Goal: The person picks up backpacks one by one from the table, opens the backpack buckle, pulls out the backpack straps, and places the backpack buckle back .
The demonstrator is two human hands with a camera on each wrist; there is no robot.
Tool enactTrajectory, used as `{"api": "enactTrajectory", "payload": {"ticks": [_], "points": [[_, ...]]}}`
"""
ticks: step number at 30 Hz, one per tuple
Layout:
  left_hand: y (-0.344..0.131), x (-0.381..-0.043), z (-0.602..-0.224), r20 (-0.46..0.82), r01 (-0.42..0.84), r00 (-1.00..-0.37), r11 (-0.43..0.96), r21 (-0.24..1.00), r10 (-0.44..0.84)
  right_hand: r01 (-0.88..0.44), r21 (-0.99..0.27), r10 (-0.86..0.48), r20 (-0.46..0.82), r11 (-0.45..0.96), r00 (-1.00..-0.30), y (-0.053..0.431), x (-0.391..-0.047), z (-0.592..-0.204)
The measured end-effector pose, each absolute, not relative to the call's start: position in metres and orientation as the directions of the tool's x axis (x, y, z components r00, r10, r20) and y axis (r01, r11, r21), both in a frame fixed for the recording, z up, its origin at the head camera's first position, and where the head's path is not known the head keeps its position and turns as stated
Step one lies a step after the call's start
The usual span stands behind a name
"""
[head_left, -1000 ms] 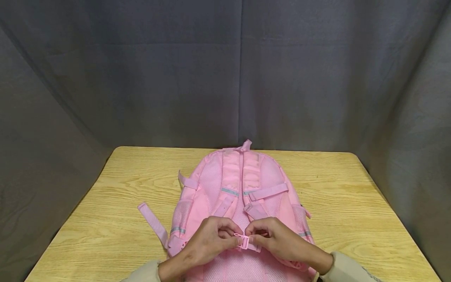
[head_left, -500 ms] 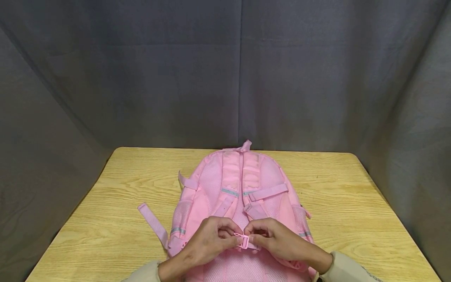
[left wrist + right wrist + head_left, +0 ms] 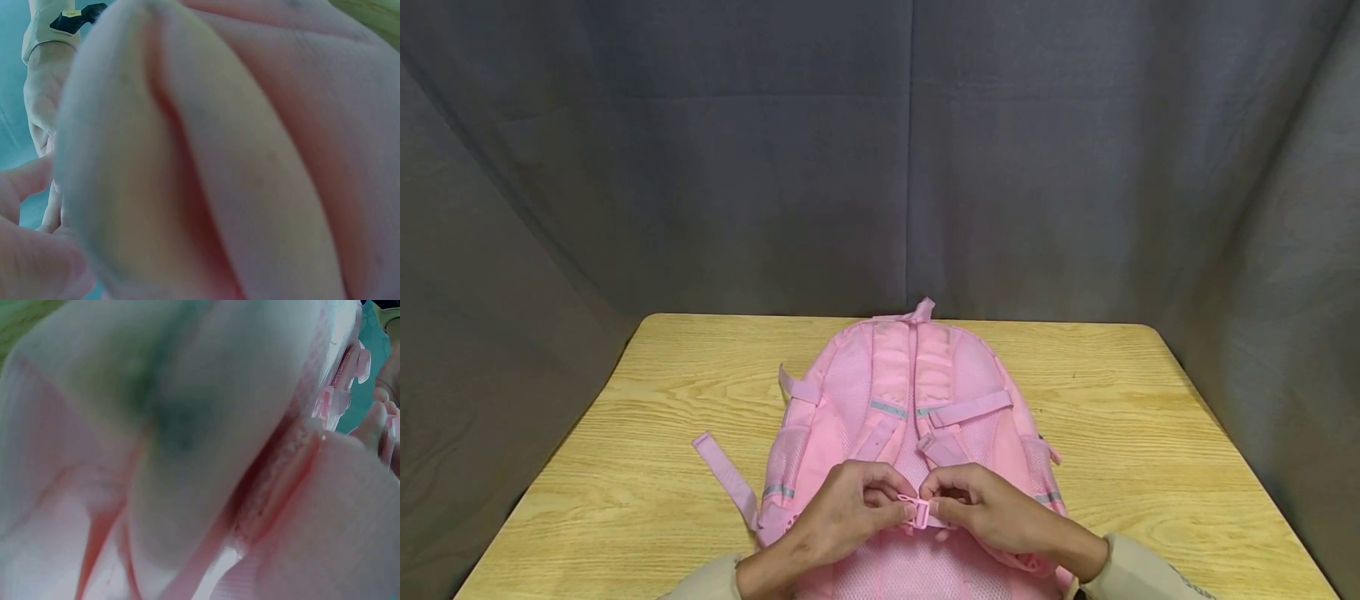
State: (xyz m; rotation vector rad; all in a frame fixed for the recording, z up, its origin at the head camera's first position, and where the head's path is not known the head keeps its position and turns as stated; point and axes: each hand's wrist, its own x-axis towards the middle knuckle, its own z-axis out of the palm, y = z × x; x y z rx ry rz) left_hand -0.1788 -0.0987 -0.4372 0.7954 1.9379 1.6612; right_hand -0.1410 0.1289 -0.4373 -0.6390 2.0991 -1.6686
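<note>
Pink buckle (image 3: 922, 516), lower centre of the head view, is pinched by the left hand (image 3: 856, 510) and right hand (image 3: 992, 510). Sleeve (image 3: 1131, 571) lettering, lower right, is illegible; only the left wrist view shows a yellow label (image 3: 72, 12), upper left.

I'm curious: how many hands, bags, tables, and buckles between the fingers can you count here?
Bare hands: 2 (left hand, right hand)
Pink fabric backpack: 1
Yellowish wood-grain table: 1
Small pink plastic buckle: 1
Total: 5
</note>
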Motion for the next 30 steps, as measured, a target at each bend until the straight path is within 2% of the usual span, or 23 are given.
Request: {"api": "enactTrajectory", "payload": {"ticks": [9,19,30], "points": [[-0.0989,-0.1787,-0.4372,0.021,0.130,-0.727,0.107,0.986,0.686,-0.076,-0.977,-0.562,-0.052,0.201,-0.825,0.1280,-0.1395,-0.4347],[-0.0998,-0.1793,-0.4351,0.028,0.156,-0.725,0.125,0.980,0.689,-0.187,-0.929,-0.535,-0.014,0.320,-0.844,0.1328,-0.1390,-0.4289],[-0.0995,-0.1768,-0.4347,0.022,0.136,-0.718,0.109,0.985,0.696,-0.145,-0.964,-0.580,-0.011,0.222,-0.814,0.1344,-0.1399,-0.4344]]}}
